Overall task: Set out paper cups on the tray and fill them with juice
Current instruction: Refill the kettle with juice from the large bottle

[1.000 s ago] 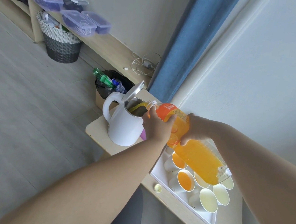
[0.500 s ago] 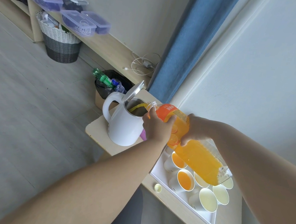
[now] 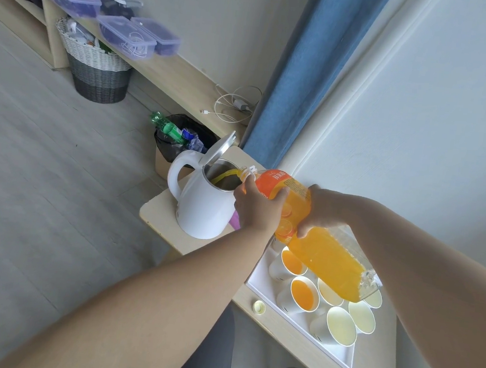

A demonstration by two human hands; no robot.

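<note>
A big plastic bottle of orange juice lies tilted, its neck over the open white kettle. A thin stream of juice runs from the neck into the kettle. My left hand grips the bottle near its neck. My right hand grips its middle from the far side. Below the bottle, a white tray holds several paper cups. Two cups on its left side hold juice; the others look empty. The bottle hides part of some cups.
The yellow bottle cap lies on the light wooden table beside the tray. A black bin with bottles stands behind the kettle. A blue curtain, a woven basket and a shelf with plastic boxes are further off.
The bottle and both hands stay in almost the same place, and the juice keeps running into the kettle. The bottle's base has tipped up very slightly.
</note>
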